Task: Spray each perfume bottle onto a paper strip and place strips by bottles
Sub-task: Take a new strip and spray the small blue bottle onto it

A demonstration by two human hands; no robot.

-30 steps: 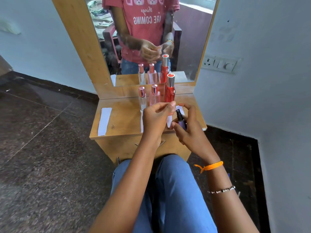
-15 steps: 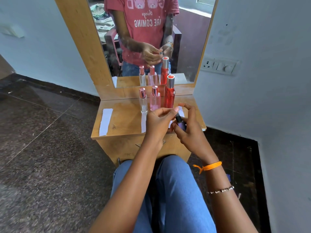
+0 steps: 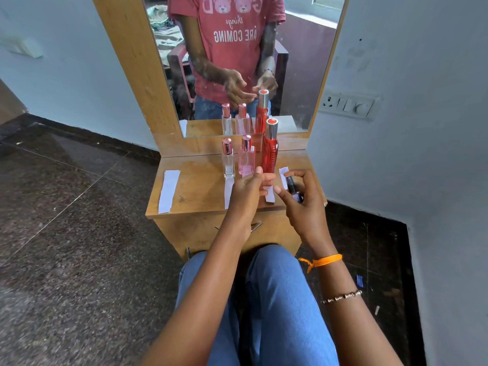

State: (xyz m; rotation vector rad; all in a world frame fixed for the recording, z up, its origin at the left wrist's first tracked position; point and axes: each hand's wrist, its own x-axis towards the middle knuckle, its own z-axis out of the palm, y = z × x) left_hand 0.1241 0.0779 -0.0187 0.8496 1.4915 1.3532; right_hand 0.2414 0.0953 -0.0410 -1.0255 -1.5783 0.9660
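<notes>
Three perfume bottles stand in a row at the back of the small wooden table [image 3: 200,188]: a clear bottle [image 3: 228,161], a pink bottle [image 3: 246,161] and a tall red bottle [image 3: 270,149]. My right hand [image 3: 303,207] grips a small dark purple bottle [image 3: 295,190] whose black nozzle is bare. My left hand [image 3: 247,194] hovers just left of it with its fingers loosely spread, and I see nothing in it. White paper strips lie on the table: a far-left strip [image 3: 169,191], a strip [image 3: 228,192] below the clear bottle, a strip [image 3: 270,195] between my hands and a strip [image 3: 283,174] at the right.
A mirror [image 3: 303,62] in a wooden frame stands behind the bottles and reflects them and my hands. A wall with a switch panel [image 3: 346,104] closes in on the right. My knees in blue jeans [image 3: 277,299] are against the table front. Dark stone floor lies to the left.
My left hand has come off the top of the purple bottle and moved a little left, opening its fingers. The right hand still holds the bottle, now with its black nozzle showing.
</notes>
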